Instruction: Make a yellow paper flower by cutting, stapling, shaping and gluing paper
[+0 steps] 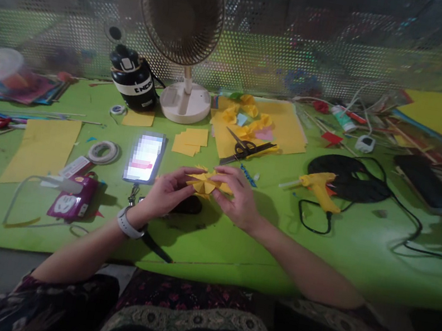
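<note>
A folded yellow paper piece (204, 183) with pleats and pointed edges is held between my two hands, above the green table. My left hand (166, 191) pinches its left side, fingers closed on it. On the right side, my right hand (237, 195) grips the same piece between thumb and fingers. A dark object (189, 205) lies on the table just below the paper, partly hidden by my hands. Beyond my hands are black scissors (245, 148) and several yellow paper flowers (248, 114) on yellow sheets (290, 132).
Around the green table (221, 267) are a lit phone (145, 157), tape roll (103, 152), purple device (74, 197), small yellow squares (190, 141), bottle (135, 83), fan (184, 104), yellow glue gun (319, 189) with its cable, and a dark phone (425, 185).
</note>
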`<state>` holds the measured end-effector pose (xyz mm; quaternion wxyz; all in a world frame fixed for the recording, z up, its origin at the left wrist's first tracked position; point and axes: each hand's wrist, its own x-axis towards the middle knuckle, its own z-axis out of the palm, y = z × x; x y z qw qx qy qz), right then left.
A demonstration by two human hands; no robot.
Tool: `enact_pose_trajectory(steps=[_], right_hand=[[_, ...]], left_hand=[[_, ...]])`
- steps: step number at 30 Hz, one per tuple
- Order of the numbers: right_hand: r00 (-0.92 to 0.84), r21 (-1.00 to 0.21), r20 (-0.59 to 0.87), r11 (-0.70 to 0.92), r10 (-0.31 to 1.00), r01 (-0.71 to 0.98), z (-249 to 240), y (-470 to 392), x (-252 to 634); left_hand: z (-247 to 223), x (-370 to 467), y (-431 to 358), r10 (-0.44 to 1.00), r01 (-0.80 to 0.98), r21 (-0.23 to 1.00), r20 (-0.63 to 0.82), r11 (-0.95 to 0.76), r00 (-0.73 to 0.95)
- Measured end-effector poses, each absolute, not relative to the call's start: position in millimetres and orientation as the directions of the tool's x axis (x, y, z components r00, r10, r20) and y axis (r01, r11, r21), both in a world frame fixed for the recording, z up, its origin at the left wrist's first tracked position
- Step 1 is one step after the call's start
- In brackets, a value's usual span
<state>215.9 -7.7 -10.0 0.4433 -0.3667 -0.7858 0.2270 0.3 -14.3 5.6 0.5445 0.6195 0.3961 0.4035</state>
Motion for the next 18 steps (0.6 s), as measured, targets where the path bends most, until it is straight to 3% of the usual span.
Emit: enact_pose_trajectory(steps=[5,13,18], right_hand=[[-0.356,-0.558,0.626,0.717,0.694,0.418,-10.7,-8.8,216.9],[-0.409,-0.472,0.706,0.814,0.578,0.338,-12.1,-9.3,213.4],[-0.392,-0.513,0.688,0.791,0.611,0.333,-9.1,-10.2,214.9]], left_hand=[[7.3,0.7,-15.2,0.93,0.044,0.996,0.055,-0.076,0.364],[4.8,-1.1,-13.8,0.916,0.025,0.997,0.062,-0.078,0.397],[4.0,-1.9,-12.8,0.915,-0.067,0.998,0.028,-0.001,0.403]])
